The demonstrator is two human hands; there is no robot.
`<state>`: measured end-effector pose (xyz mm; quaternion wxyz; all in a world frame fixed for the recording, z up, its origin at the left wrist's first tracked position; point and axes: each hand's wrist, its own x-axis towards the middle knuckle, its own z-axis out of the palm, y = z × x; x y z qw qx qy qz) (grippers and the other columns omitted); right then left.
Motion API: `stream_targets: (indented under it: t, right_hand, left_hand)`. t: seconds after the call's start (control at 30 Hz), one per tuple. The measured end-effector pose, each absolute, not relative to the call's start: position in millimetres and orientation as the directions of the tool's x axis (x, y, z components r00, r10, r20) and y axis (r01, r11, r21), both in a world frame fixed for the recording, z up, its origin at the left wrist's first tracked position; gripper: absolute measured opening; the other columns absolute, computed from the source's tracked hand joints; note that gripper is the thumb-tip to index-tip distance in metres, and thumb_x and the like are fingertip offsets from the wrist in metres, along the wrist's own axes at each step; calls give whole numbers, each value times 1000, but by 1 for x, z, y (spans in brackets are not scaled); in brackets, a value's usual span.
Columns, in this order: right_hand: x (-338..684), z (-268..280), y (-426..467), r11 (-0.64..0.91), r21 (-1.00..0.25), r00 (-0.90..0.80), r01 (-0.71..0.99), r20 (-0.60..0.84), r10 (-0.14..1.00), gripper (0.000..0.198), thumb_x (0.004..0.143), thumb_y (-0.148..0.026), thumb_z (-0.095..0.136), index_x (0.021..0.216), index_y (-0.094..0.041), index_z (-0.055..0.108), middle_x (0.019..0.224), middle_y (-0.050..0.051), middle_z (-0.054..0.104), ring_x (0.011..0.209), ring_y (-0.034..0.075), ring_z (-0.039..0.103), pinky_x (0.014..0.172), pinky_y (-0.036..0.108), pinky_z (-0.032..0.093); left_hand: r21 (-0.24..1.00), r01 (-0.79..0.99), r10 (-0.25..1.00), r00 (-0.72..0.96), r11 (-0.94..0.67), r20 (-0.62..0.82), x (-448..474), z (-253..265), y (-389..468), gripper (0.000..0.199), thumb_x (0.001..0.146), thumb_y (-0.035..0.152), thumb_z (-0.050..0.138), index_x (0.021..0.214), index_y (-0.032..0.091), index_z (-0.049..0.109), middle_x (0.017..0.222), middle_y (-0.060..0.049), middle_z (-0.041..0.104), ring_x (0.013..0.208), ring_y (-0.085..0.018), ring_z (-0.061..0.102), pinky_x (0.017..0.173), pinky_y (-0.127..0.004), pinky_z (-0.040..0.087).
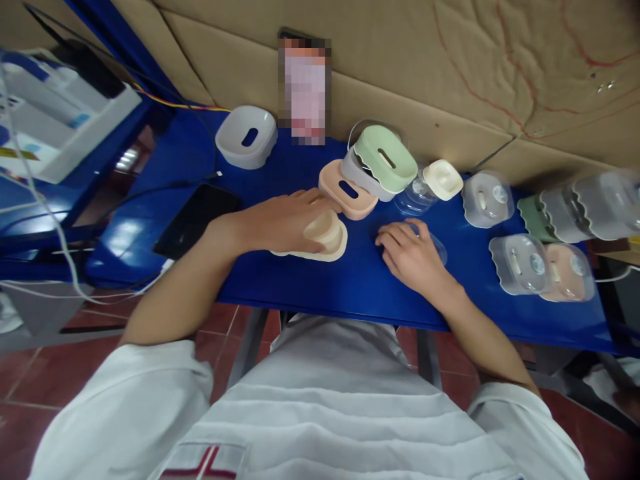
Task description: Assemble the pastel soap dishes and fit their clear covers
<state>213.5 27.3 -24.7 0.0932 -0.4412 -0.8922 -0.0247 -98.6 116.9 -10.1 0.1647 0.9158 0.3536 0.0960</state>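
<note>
The person's left hand [283, 220] lies palm down over a cream dish [320, 241] on the blue surface [350, 280]. The fingers curl loosely over the dish's near rim and top, so the grip is a light clasp on it rather than a tight pinch. The dish rests flat on the surface, showing mostly at the fingertip side of the hand.

The right hand [407, 257] rests palm down just beside it, a short gap of bare surface between the two hands. Its fingers are bent and spread over a clear lid [436, 247], whose edge shows past the knuckles; whether the grip actually closes on the lid cannot be told.

Just beyond the left fingertips sits a peach dish [347, 190], and leaning against it a stack with a green dish [386, 157] on top. Beyond the right hand stands a clear dome with a cream insert [443, 179]. Farther out on the right hand's side are several boxes with clear lids [520, 263] in grey, green and peach. A grey dish [246, 137] stands well apart beyond the left wrist, and a dark phone [196, 217] lies flat beside the left forearm. Cardboard [450, 80] backs the surface.
</note>
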Motion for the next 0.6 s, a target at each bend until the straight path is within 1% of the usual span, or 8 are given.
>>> stream_targets:
  t: [0.07,0.13,0.2,0.23,0.3,0.4,0.5,0.6]
  right_hand:
    - [199,-27,23,631,-24,-608,776,238,757,34,110,-21,54,140,-18,69,152,16,68,141,34,62,120,55,41]
    - [184,-30,17,727,-65,-700,684,224,678,45,112,-34,55,154,-19,61,162,15,60,152,32,54,127,54,39]
    - [176,-32,14,790,-122,-769,601,182,613,49,112,-42,58,156,-21,60,160,14,63,150,31,56,129,55,37]
    - [175,-33,14,793,-142,-775,593,168,610,48,112,-44,59,154,-21,62,155,15,67,146,31,59,129,56,39]
    - [180,-34,16,756,-152,-737,637,169,655,44,111,-43,60,148,-19,68,144,16,74,136,32,65,126,57,42]
    - [189,-34,22,713,-130,-691,689,180,700,38,112,-36,58,143,-17,70,143,16,74,135,33,66,121,56,49]
    - [185,-37,22,730,-175,-705,660,192,683,43,113,-27,53,152,-14,63,159,18,62,149,32,58,122,51,53]
    - [174,-43,21,726,-261,-692,636,224,686,49,112,-22,48,161,-16,54,171,18,48,162,29,44,128,50,49]
  left_hand:
    - [427,546,614,788,-721,28,-95,2,119,69,98,60,66,155,27,48,155,-11,57,141,-31,59,115,-47,54]
    - [440,550,634,772,-710,58,-100,7,124,77,101,70,59,157,20,40,156,-14,53,145,-32,53,122,-50,50]
    - [381,617,693,715,-689,93,-109,3,133,85,100,79,55,153,15,39,153,-17,52,146,-35,50,124,-54,48]
    - [335,662,724,682,-670,102,-114,-1,137,89,98,82,56,152,14,39,151,-18,52,145,-38,50,124,-56,48]
    - [251,740,777,623,-623,92,-121,-9,145,91,94,82,64,150,14,41,146,-19,54,140,-41,53,120,-61,50]
    - [201,785,808,585,-586,71,-122,-5,146,83,99,73,66,151,13,41,142,-19,56,133,-41,60,114,-63,55]
    - [210,752,781,595,-625,192,-114,15,136,75,105,65,63,154,13,39,150,-19,52,145,-39,55,121,-58,51]
    - [258,678,723,611,-688,323,-103,31,122,78,101,60,71,157,19,36,154,-19,51,149,-37,50,126,-55,48]
